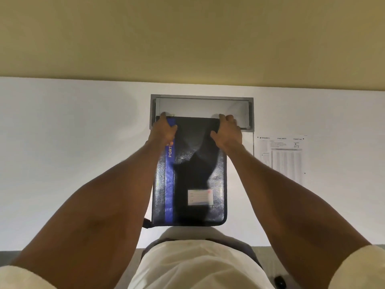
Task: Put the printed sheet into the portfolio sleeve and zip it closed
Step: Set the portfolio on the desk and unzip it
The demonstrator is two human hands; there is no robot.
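The printed sheet (281, 157) lies flat on the white desk (73, 153), just right of the portfolio sleeve (191, 174); being 1 thin, limp page, it likely lifts best by an edge. The sleeve looks glossy, padded and fairly stiff, and the left hand (163, 130) and right hand (228, 132) each grasp a far corner of it, fingers curled over the top edge.

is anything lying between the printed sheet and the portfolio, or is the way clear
Nothing lies between them: the printed sheet sits on bare table just right of the portfolio. Both hands, left hand and right hand, grip the portfolio's far corners, so neither is free yet.
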